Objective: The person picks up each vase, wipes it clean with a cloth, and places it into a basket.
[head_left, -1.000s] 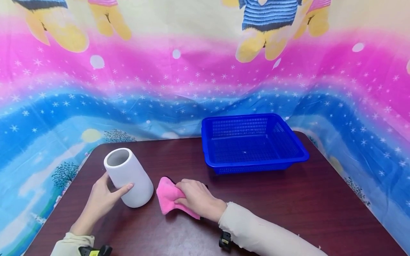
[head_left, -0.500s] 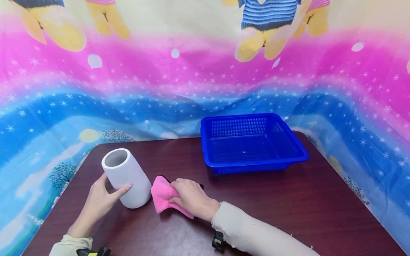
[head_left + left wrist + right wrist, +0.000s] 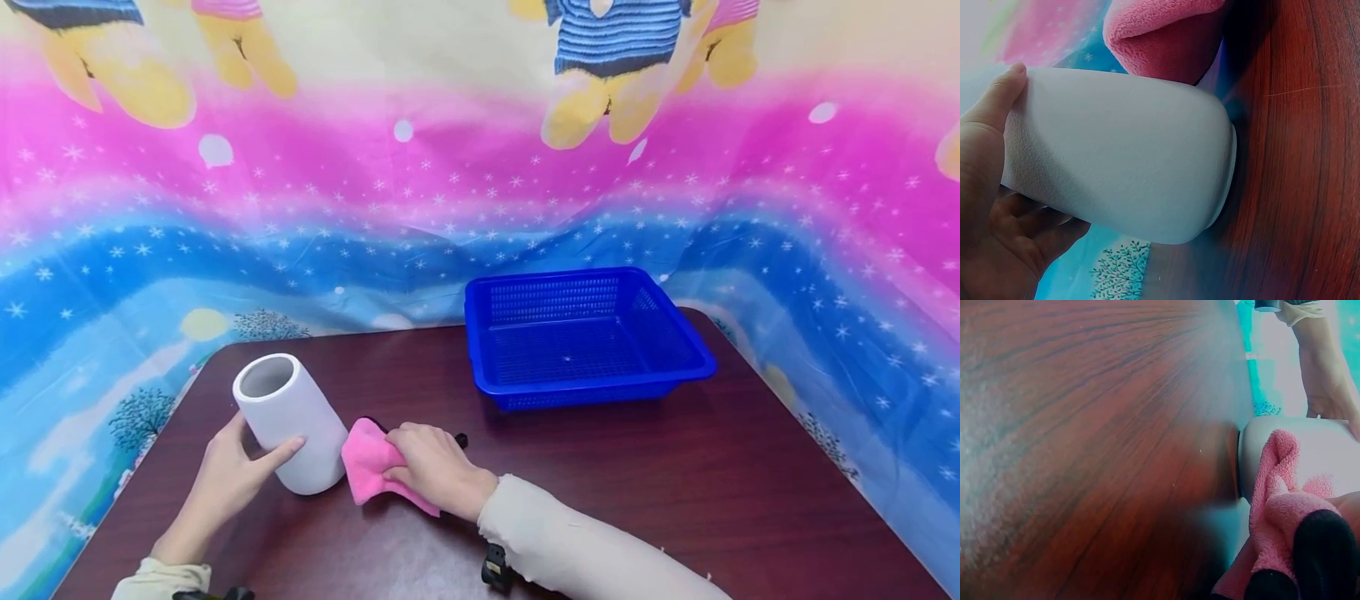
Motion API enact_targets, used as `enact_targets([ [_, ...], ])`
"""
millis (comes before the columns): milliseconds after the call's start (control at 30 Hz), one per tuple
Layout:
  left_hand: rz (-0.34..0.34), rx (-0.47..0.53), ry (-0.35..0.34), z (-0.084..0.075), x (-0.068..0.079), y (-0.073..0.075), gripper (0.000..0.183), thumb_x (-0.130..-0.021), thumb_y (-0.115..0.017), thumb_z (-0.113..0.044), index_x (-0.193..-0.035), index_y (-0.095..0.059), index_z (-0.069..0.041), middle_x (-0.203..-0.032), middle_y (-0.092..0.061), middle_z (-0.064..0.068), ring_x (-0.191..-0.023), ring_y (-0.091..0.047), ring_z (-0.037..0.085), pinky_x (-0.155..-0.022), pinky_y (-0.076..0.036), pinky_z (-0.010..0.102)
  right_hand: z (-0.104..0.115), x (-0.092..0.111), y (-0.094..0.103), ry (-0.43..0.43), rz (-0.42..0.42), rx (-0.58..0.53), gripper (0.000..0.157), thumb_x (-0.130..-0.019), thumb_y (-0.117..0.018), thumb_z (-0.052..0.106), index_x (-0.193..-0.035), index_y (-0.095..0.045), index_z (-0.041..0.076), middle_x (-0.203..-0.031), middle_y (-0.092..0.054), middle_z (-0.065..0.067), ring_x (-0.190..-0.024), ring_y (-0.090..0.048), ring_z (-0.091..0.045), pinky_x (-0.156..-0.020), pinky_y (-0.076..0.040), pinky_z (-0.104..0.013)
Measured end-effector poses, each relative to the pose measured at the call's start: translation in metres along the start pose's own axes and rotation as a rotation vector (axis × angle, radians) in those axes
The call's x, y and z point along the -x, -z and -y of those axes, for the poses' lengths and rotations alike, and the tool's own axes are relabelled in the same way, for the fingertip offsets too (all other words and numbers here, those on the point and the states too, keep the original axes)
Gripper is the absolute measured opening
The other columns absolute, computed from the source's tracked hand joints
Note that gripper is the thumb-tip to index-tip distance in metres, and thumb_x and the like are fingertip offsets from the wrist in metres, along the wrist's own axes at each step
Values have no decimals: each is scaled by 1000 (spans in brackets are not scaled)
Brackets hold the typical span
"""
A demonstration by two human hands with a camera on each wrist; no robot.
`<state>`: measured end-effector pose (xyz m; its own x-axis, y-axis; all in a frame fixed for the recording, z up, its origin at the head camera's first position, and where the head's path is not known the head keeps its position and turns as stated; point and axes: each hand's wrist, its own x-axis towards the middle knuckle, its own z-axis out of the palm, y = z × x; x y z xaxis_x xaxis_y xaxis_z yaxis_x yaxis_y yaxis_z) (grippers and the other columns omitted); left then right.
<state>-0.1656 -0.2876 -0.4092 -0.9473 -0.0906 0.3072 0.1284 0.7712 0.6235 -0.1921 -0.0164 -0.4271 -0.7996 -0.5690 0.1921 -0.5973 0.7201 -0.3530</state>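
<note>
A white, smooth vase-like vessel stands at the left of the table, its round mouth facing up. My left hand grips its left side, the thumb across the front; the other fingers are partly hidden behind it. In the left wrist view the vessel has its base close to the wood. My right hand pinches a pink plush cloth against the vessel's lower right side. Black rounded parts show beside the pink cloth in the right wrist view; their kind is unclear.
A blue perforated plastic basket sits at the back right of the dark wooden table. A colourful printed curtain hangs behind the table and along its sides. Small black devices are strapped to both wrists.
My right hand has moved left with the pink cloth, from a gap beside the vessel to its side. The left hand keeps its grip. The view has shifted slightly.
</note>
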Motion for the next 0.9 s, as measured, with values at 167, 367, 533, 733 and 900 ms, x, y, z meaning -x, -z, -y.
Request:
enact_targets([
  [167, -10, -5, -13, 2, 0, 1, 65, -83, -83, -36, -133, -55, -4, -118, -70, 22, -97, -42, -19, -78, -44, 19, 2, -3, -4, 0, 11, 26, 19, -86, -81, 33, -89, -68, 19, -79, -60, 7, -67, -54, -7, -56, -42, -23],
  [367, -16, 3, -22, 3, 0, 0, 64, -83, -83, -35, -132, -56, -3, -117, -70, 22, -95, -40, -22, -76, -44, 16, 5, -6, -6, 9, 14, 53, 20, -87, -80, 34, -86, -66, 19, -78, -60, 7, -68, -57, -9, -56, -43, -23],
  [533, -22, 31, -32, 3, 1, -1, 62, -83, -83, -32, -131, -56, -3, -116, -70, 23, -92, -42, -24, -74, -44, 10, 7, -7, -7, 11, 14, 57, 20, -87, -79, 33, -86, -66, 19, -79, -61, 6, -70, -59, -10, -56, -44, -24],
  [733, -15, 32, -30, 3, 1, -1, 62, -83, -83, -32, -131, -56, -3, -116, -70, 23, -91, -43, -23, -74, -45, 11, 9, -9, -8, 3, 13, 68, 19, -87, -79, 34, -87, -67, 19, -81, -63, 6, -71, -59, -10, -57, -44, -24],
  [900, -4, 26, -29, 3, 1, 0, 64, -84, -82, -33, -133, -54, -3, -117, -69, 24, -91, -42, -24, -73, -47, 14, 10, -10, -10, 2, 10, 71, 18, -87, -79, 34, -91, -69, 20, -82, -63, 7, -71, -58, -8, -58, -45, -23],
])
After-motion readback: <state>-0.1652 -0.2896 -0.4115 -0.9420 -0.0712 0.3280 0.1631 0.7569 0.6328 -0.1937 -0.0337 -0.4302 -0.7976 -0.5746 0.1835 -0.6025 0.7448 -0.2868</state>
